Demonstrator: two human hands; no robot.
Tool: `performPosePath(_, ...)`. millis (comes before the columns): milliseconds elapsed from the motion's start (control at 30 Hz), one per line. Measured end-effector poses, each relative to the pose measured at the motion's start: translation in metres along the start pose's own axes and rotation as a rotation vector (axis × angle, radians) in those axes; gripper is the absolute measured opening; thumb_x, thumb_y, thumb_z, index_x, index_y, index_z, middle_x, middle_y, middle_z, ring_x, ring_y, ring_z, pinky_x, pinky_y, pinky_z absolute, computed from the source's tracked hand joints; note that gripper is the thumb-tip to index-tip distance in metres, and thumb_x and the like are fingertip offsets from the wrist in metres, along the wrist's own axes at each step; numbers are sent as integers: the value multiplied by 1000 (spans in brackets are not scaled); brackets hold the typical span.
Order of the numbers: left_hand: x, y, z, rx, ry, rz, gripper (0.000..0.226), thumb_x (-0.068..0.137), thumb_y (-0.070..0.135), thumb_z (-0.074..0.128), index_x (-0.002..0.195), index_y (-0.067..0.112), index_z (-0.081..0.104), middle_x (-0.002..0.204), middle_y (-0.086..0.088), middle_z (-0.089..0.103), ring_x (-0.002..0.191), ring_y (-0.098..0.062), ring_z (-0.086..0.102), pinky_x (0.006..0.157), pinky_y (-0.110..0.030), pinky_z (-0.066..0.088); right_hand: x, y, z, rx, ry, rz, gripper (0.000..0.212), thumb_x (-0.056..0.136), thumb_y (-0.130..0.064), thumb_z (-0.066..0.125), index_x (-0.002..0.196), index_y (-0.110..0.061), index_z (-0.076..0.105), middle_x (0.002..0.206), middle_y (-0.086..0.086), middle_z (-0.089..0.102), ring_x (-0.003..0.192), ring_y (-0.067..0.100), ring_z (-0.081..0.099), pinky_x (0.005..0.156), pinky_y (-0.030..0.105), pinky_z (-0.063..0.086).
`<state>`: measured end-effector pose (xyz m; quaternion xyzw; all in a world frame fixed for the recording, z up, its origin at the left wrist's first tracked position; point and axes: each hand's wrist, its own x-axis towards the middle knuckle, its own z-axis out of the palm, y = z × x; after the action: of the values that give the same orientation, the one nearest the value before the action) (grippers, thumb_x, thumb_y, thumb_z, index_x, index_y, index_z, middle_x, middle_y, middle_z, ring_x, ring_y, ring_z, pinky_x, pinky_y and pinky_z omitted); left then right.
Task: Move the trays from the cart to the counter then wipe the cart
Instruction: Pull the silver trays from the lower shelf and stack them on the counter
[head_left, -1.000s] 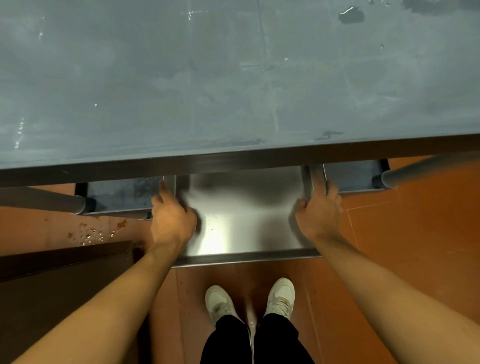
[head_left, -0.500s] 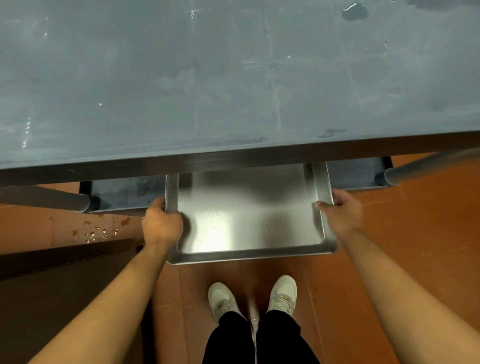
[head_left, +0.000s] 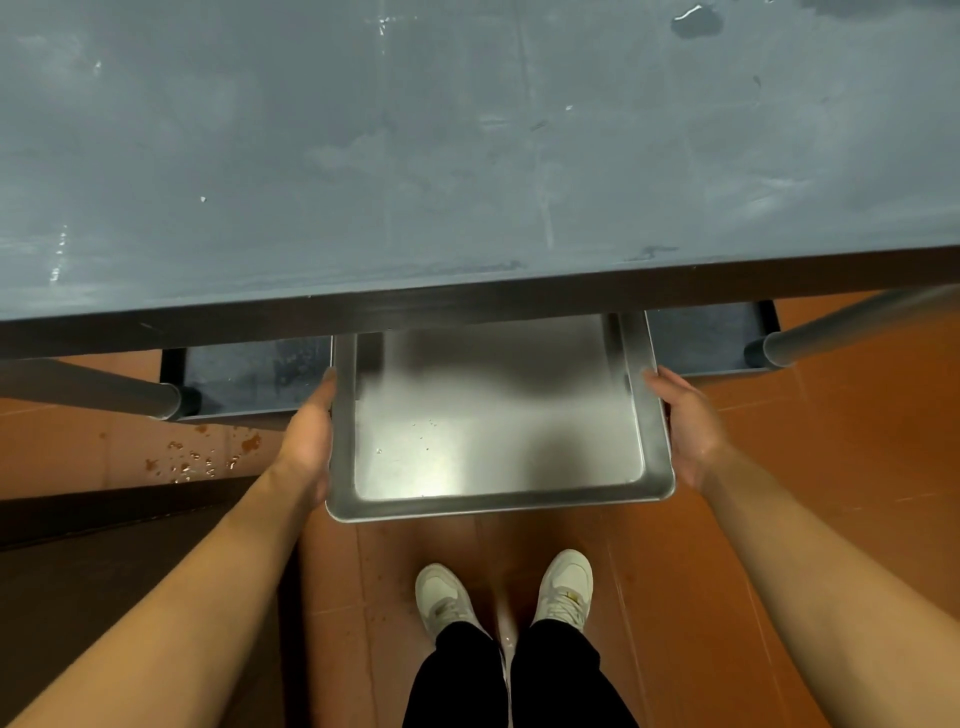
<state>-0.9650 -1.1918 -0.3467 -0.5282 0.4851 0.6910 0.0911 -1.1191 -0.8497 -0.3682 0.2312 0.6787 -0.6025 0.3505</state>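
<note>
Left hand (head_left: 307, 436) flat against the left rim of the shiny rectangular steel tray (head_left: 493, 415), fingers stretched along the edge, and the right hand (head_left: 685, 421) does the same on the right rim, palm pressed in; the two hands are set wide apart with the tray squeezed between them. How the fingers sit beneath the rim, I cannot tell. The tray is level, its far end tucked under the front edge of the grey smeared desk (head_left: 467, 156), its near end out over the orange tiled floor (head_left: 831, 441). A dark lower shelf (head_left: 249, 374) shows either side. Water drops (head_left: 197, 460) glint left; white sneakers (head_left: 447, 597) stand below.
</note>
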Motion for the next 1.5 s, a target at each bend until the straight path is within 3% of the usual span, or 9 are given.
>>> performPosePath(133,-3,-6,0,-95,39,-3,59,105,63,33,108,19,73,83,-3,80,70,-19,78,71,-38,52,-7,0,-2,122,24,78,56,102,-64,41,126,-22,70,113,9,78,106,36,74,89,48,58)
performPosePath(333,-20,-16,-9,-218,135,-3,69,94,74,47,131,20,68,126,-9,72,118,-32,67,100,-51,52,-25,-2,-10,184,66,109,74,98,-77,22,132,-30,68,119,5,77,108,29,73,94,50,55)
performPosePath(500,-48,-22,-7,-273,171,37,62,99,68,44,125,17,66,112,-6,73,100,-26,68,81,-41,51,-52,-11,-12,210,76,114,80,98,-78,20,116,-26,78,110,11,79,97,31,77,93,53,55)
performPosePath(600,-65,-33,-9,-290,179,41,56,100,65,44,113,16,67,97,-2,70,84,-20,65,71,-37,47,-68,-16,-16,256,76,140,83,94,-82,24,105,-25,83,119,21,74,115,45,68,103,68,48)
performPosePath(700,-86,-43,-10,-316,197,19,65,97,71,46,126,17,68,105,-3,72,89,-22,66,75,-39,49,-84,-14,-23,298,60,161,84,92,-85,28,111,-23,81,130,29,66,113,48,65,105,74,41)
performPosePath(800,-112,-49,-10,-324,227,-8,51,99,68,43,112,25,68,111,-3,70,99,-23,65,86,-42,47,-103,-9,-30,351,16,161,83,92,-83,29,119,-21,78,135,30,61,107,43,62,105,75,39)
performPosePath(933,-154,-55,-11,-372,166,-51,70,92,76,48,134,22,64,128,-11,71,110,-34,70,84,-46,53,-134,-10,-41,344,7,159,82,93,-82,29,115,-20,79,131,27,65,107,43,66,105,73,41)
performPosePath(1067,-205,-57,-9,-355,179,-49,70,94,76,44,127,19,68,115,-15,77,94,-35,76,81,-46,58,-177,-18,-51,305,20,156,82,94,-82,29,123,-20,75,121,20,74,111,42,71,103,69,47)
performPosePath(1500,-407,-130,-32,-330,110,-8,82,90,80,46,146,21,53,122,-9,75,99,-34,77,84,-49,61,-377,42,-131,284,15,71,77,93,-81,35,128,-22,70,116,15,77,103,38,75,92,56,58)
